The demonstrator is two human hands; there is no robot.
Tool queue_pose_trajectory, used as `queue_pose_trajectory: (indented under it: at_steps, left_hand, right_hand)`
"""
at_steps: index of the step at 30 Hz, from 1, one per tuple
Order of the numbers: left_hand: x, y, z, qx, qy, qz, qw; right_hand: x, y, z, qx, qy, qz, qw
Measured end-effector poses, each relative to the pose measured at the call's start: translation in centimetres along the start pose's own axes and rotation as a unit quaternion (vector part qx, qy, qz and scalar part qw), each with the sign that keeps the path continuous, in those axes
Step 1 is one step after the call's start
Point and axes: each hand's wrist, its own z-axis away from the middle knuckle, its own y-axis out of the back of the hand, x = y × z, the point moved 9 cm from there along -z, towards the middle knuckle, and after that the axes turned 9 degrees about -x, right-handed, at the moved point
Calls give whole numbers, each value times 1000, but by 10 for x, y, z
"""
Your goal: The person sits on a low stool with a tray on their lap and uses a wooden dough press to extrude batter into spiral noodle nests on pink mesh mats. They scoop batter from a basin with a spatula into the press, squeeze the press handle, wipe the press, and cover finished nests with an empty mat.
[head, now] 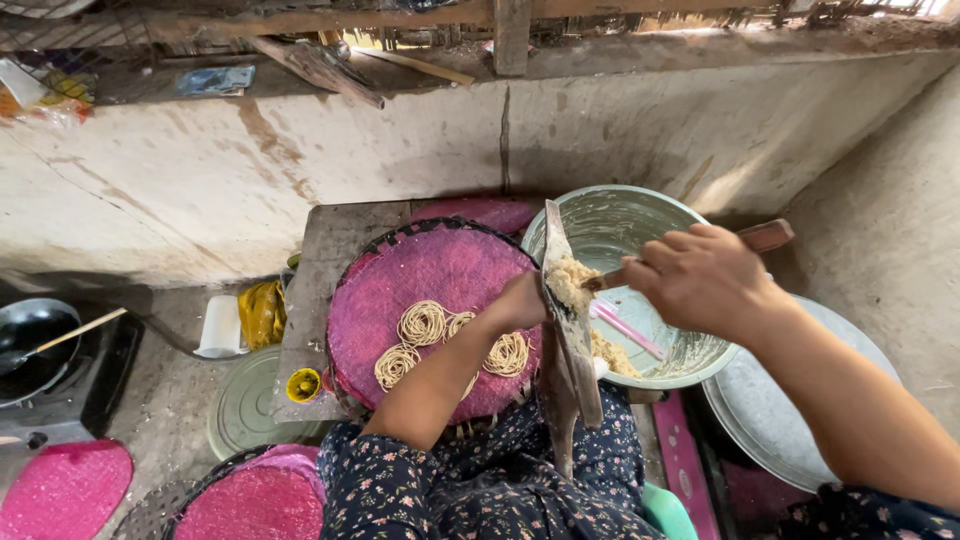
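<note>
At the upper left, on the ledge behind the low concrete wall, a flat blue packet [216,80] lies beside a crumpled orange and yellow wrapper [45,100]; down on the floor, a yellow bag [262,313] slumps next to a white cup [220,327], and a small yellow-capped container [303,385] stands on the near left corner of the dark table [325,270]. The left hand [520,302] is clamped on a long flat metal blade [570,320], whose long axis runs nearly upright in the view, its tip pointing away toward the wall and its lower end down at the lap. The right hand [700,280] is closed around a wooden-handled scraper [690,255], lying almost level, its handle pointing right and its working end touching the pale dough [570,280] on the blade. Behind them sits a metal basin [625,225]; left of it, noodle coils [450,345] rest on a pink woven tray [430,270].
</note>
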Motion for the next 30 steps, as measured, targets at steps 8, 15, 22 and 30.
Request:
queue_pose_trajectory:
  at_steps: [8, 15, 22, 30]
  left_hand:
    - [-13, 12, 6, -5, 65, 74, 995]
    - [-14, 33, 9, 48, -109, 189, 975]
    - [-21, 1, -1, -16, -27, 67, 997]
    - [22, 2, 8, -7, -49, -2, 999]
  right_hand:
    - [19, 15, 19, 17, -52, 11, 998]
    - [72, 21, 65, 52, -197, -41, 978]
    - [56, 28, 40, 31, -123, -37, 991]
    - [-10, -10, -6, -2, 12, -38, 999]
